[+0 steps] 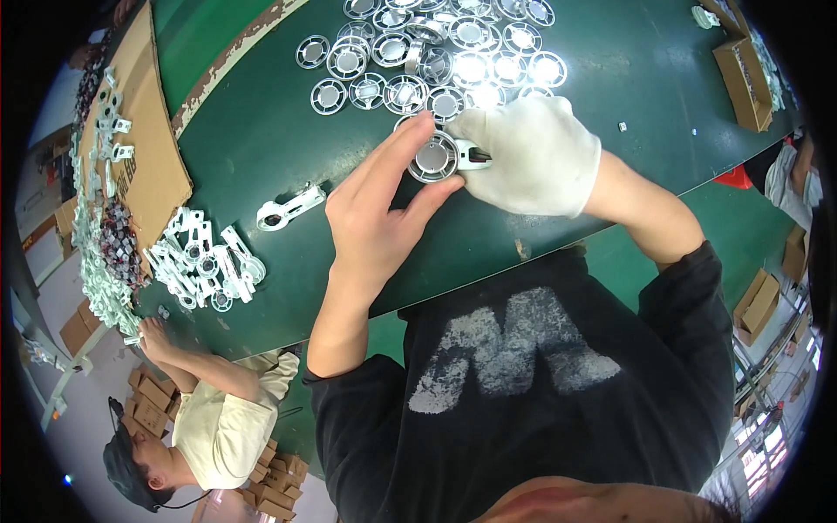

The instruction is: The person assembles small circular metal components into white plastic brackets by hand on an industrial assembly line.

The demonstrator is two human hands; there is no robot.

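head view: at a dark green desk (261, 148), a worker in a black t-shirt (514, 383) holds a round silver-rimmed piece (433, 159) against a white handle piece (473, 155), both just above the desktop in front of the chest. the bare left hand (375, 196) curves about the rim, its thumb and forefinger pinching the round piece from opposite sides; the right hand (534, 159), in a white glove, is closed over the handle's far end, its fingertips largely hidden. the two parts meet, though whether they are fastened cannot be told. work looks to be mid-run: one unit appears to be in progress between the hands, while a large cluster of silver-rimmed rounds (391, 48) spreads over the far side of the desk, some pieces overlapping. to the left lie a heap of white handle parts (205, 261) and, apart from it and nearer the left hand, a single white part (290, 209). judging by these groups, plenty of handling seems left, but which pieces are finished and which are waiting is unclear. beyond the heap, a co-worker in a cap (218, 431) reaches toward a bigger pile of pale parts (105, 283) beside a cardboard sheet (161, 148); an open cardboard box (743, 83) sits at the desk's far right.
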